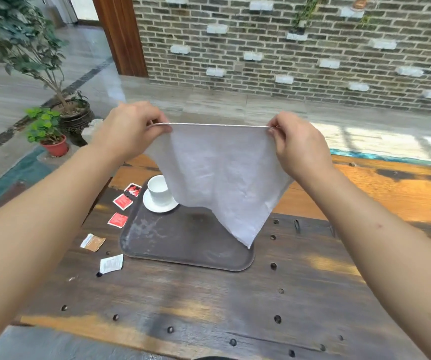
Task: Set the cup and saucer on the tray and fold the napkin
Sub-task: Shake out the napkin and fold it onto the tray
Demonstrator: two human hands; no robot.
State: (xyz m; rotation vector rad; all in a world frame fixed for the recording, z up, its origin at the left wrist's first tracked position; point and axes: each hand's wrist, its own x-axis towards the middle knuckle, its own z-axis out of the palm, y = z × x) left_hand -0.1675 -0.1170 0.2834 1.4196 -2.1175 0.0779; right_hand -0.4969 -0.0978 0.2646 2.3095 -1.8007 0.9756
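I hold a white cloth napkin (222,175) spread in the air above the table. My left hand (131,128) pinches its upper left corner and my right hand (296,144) pinches its upper right corner, so the top edge is stretched taut and the rest hangs down. Below it lies a dark brown tray (183,242). A white cup (158,189) stands upright on a white saucer (152,205) at the tray's far left corner. The hanging napkin hides part of the cup and the far right of the tray.
Several small sachets lie left of the tray: red ones (122,201), an orange-brown one (93,241) and a white one (111,264). The wooden table (209,307) has dark knot holes. Potted plants (50,131) stand on the floor at the left; a brick wall is behind.
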